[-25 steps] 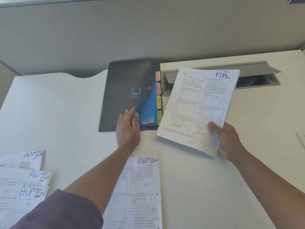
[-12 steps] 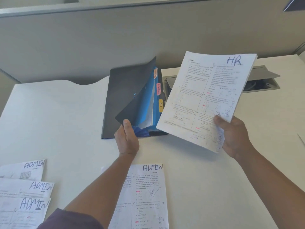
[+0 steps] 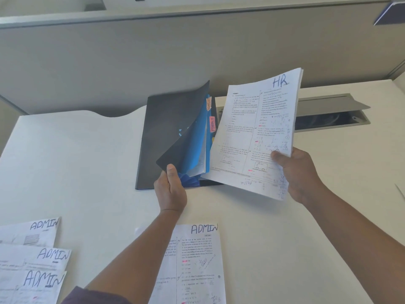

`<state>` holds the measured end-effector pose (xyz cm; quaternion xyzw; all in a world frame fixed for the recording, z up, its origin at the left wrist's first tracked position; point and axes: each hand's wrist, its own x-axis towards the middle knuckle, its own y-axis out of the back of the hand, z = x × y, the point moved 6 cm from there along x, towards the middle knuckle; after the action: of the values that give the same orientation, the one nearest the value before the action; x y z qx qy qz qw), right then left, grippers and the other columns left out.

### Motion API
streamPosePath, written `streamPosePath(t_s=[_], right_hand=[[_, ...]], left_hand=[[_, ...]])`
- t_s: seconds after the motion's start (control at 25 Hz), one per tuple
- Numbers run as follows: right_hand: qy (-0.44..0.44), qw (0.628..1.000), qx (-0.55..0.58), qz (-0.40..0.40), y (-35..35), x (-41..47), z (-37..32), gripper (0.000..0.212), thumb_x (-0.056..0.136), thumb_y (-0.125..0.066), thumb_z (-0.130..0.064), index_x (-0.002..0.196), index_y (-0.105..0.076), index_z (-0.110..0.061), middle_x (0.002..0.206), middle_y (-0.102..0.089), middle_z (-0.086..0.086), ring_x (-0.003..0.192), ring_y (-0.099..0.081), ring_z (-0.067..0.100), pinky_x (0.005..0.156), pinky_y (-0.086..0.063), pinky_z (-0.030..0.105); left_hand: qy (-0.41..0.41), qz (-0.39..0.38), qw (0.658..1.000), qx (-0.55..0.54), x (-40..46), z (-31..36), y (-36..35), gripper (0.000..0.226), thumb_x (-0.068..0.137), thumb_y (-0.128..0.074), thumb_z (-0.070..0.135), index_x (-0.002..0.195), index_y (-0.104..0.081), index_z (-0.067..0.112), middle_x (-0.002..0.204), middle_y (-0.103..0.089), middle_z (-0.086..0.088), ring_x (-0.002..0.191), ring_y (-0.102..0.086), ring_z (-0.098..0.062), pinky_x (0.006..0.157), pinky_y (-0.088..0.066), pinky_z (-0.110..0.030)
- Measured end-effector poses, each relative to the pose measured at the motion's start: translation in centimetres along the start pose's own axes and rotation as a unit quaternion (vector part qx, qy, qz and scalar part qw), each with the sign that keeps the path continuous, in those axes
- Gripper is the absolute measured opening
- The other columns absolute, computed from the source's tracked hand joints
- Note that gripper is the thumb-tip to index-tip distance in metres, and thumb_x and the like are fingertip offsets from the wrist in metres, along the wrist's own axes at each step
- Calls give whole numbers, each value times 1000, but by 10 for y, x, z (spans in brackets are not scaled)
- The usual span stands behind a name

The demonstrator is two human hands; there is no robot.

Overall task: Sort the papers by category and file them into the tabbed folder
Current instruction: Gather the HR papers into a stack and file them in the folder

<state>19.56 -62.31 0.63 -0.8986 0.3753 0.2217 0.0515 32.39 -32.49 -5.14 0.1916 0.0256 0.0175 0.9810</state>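
On the white desk (image 3: 87, 163), seen from the head camera, a dark tabbed folder (image 3: 157, 137) lies flat near the far edge, in front of the grey partition (image 3: 153, 62). The left hand (image 3: 171, 191) pinches the near right corner of the folder's dark front cover (image 3: 182, 137), thumb on top and the other fingers hidden underneath, so the cover curls up and leftward off the stack. Beneath it, blue dividers (image 3: 197, 145) are exposed, and a few white sheets show between them. Two tabs stick out along the folder's right edge: an orange one (image 3: 208, 103) whose writing is too blurred to read, and a pink one marked FINANCE (image 3: 212, 124).

The right hand (image 3: 300, 174) grips a thick sheaf of papers marked HR (image 3: 254, 137) by its near right corner, thumb pressed on the top page and fingers curled behind. The sheaf is held off the desk, tilted, its left edge just beside the folder's tabbed edge and overlapping the folder's near right corner in this view.

Behind the sheaf, a grey cable hatch (image 3: 333, 108) set in the desk stands open. Nearer the person, one sheet marked ADMIN (image 3: 197, 260) lies flat between the forearms, partly under the left forearm. Three more ADMIN sheets (image 3: 32, 260) overlap at the near left corner of the desk.
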Motion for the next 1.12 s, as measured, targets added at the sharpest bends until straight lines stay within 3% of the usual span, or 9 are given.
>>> streamPosePath(t_s=[0.16,0.44,0.76,1.12], right_hand=[[4,1000,-18,9,-14,4,-5,19,104,-59,-9,110,-73,-20,104,-77,-7,92,-74,17,74,-55,31],[-2,998,-57,-18,-40,3,-4,23,103,-58,-8,93,-72,-23,98,-77,-5,88,-73,17,71,-56,30],[-26,996,-81,-31,-59,13,-11,16,101,-60,-7,103,-72,-18,102,-76,-1,94,-73,23,76,-57,34],[-53,987,-114,-99,-97,28,-22,18,103,-60,-7,115,-69,-15,106,-74,2,93,-72,20,66,-55,33]], left_hand=[[-3,3,1000,-3,-1,2,1,49,103,-33,39,59,-28,18,55,-32,7,54,-31,-12,57,-26,-31],[-2,3,1000,5,-1,1,1,49,103,-32,39,59,-30,18,55,-35,7,55,-34,-14,57,-27,-31],[5,-3,1000,13,0,-1,-1,49,103,-30,42,61,-33,17,58,-39,5,59,-38,-16,61,-29,-33],[2,-3,1000,6,-1,0,0,46,103,-31,40,61,-33,23,58,-39,9,58,-39,-12,58,-28,-30]])
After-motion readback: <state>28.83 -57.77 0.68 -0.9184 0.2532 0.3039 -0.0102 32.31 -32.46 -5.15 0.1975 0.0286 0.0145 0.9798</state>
